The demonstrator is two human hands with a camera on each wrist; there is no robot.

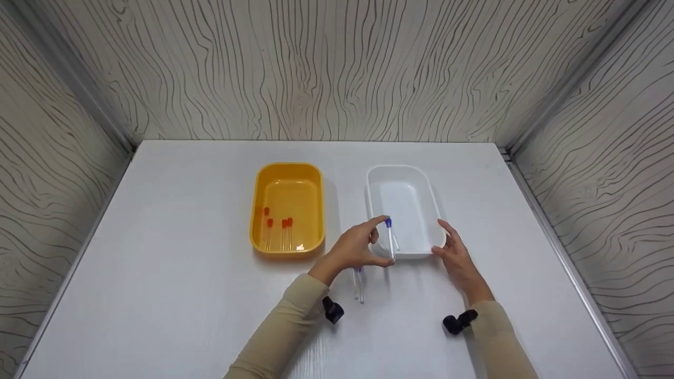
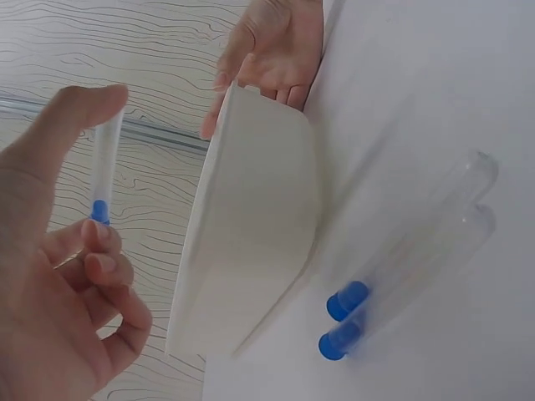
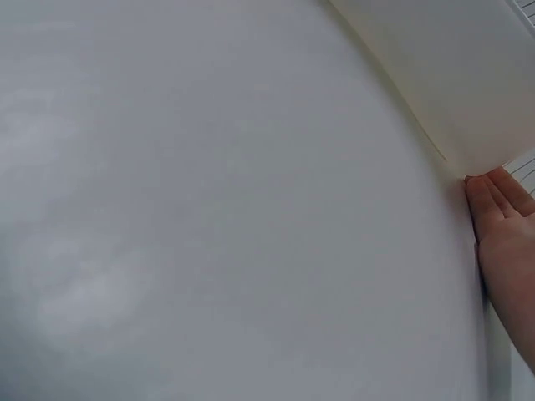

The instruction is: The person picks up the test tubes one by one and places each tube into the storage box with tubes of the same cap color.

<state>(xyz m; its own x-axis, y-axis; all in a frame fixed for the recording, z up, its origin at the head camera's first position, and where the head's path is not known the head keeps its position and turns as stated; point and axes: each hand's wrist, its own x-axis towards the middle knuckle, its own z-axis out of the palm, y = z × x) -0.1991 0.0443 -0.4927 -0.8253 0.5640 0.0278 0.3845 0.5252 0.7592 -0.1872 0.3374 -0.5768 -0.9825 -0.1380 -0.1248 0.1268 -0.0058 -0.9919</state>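
Resting in the yellow tray (image 1: 292, 192): four red-capped tubes (image 1: 270, 223), by our count. Next, on the table (image 1: 174, 237): two loose blue-capped tubes (image 1: 360, 290), which we judge could roll if brushed. Left hand (image 1: 358, 246): thumb and forefinger pinching a single blue-capped tube (image 1: 390, 242) end to end, at the white tray's (image 1: 403, 197) near side; uneven pressure, we think, could shoot it free. Right hand (image 1: 458, 260): thumb and fingers gripping that tray's near right corner; a careless tug could shift it.
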